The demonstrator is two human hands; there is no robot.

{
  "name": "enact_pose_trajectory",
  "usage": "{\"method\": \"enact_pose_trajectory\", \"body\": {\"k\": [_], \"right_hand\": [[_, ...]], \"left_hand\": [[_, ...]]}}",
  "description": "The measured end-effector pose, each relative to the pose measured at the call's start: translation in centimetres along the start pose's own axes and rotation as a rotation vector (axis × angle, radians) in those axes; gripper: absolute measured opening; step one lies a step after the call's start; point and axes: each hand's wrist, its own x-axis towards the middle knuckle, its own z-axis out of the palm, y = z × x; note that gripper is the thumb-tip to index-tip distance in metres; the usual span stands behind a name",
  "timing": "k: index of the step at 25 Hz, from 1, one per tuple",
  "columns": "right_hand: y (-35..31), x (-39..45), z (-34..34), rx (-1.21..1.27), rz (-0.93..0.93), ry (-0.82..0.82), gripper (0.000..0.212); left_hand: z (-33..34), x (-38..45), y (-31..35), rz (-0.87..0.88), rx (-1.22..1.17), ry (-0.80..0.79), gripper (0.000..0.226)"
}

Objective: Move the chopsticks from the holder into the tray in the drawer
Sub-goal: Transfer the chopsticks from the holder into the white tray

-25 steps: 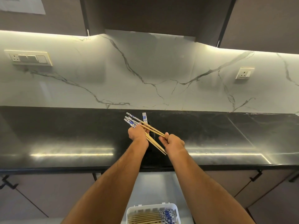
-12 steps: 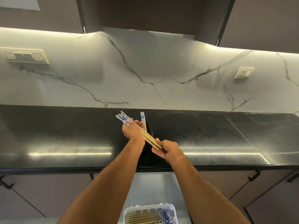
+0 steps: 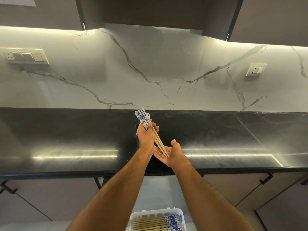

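Chopsticks [image 3: 156, 139] are bunched in the left hand [image 3: 145, 136], fingers wrapped tight round the bundle just below the blue-and-white patterned tops, which fan out toward the far wall. Plain bamboo tips slant down to the right and rest on the right hand [image 3: 168, 153], palm up, fingers loose and spread, not gripping anything. Both hands sit over the glossy black counter [image 3: 66, 135]. White plastic tray [image 3: 179, 212] at the near edge already holds more sticks lying flat, patterned ends to the right. No readable writing anywhere. Backsplash [image 3: 150, 64] is white marble with grey veins.
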Motion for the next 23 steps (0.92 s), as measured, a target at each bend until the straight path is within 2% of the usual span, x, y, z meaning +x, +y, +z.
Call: {"method": "enact_pose_trajectory", "body": {"k": [4, 6, 7, 9, 10, 11, 12, 14, 16, 19, 23], "right_hand": [[0.1, 0.3, 0.1, -0.113, -0.001, 0.031, 0.079], [-0.1, 0.0, 0.6, -0.417, -0.074, 0.138, 0.074], [-0.4, -0.2, 0.9, -0.586, -0.189, 0.228, 0.067], [-1.6, -0.8, 2.0, -0.824, -0.589, 0.331, 0.048], [-2.5, -1.2, 2.8, -0.889, -0.762, 0.290, 0.038], [-3.3, -1.6, 3.8, -0.933, -0.856, 0.194, 0.027], [-4.3, -2.1, 4.8, -1.000, -0.903, 0.083, 0.030], [-5.8, -2.4, 6.4, -1.205, -0.968, -0.080, 0.056], [-6.6, -2.3, 7.1, -1.439, -1.047, -0.158, 0.052], [-6.3, -1.7, 6.1, -1.529, -1.056, -0.192, 0.023], [-5.2, -1.0, 4.5, -1.401, -0.925, -0.179, 0.012]], "left_hand": [[-0.2, 0.4, 0.3, -0.014, 0.013, -0.048, 0.014], [-0.4, 0.7, 0.3, -0.009, 0.042, -0.065, 0.015], [-0.7, 0.8, 0.2, 0.000, 0.091, -0.079, 0.016], [-1.4, 1.0, 0.2, 0.028, 0.242, -0.136, 0.016], [-1.8, 1.0, 0.2, 0.042, 0.320, -0.185, 0.016], [-2.2, 1.1, 0.1, 0.055, 0.385, -0.246, 0.016], [-2.6, 1.0, -0.1, 0.062, 0.438, -0.312, 0.016], [-3.3, 0.9, -0.2, 0.057, 0.553, -0.430, 0.015], [-3.9, 0.9, -0.1, 0.048, 0.664, -0.521, 0.016], [-5.1, 1.0, 0.1, 0.031, 0.753, -0.616, 0.016], [-7.2, 1.6, 0.0, -0.067, 0.864, -0.769, 0.016]]}}
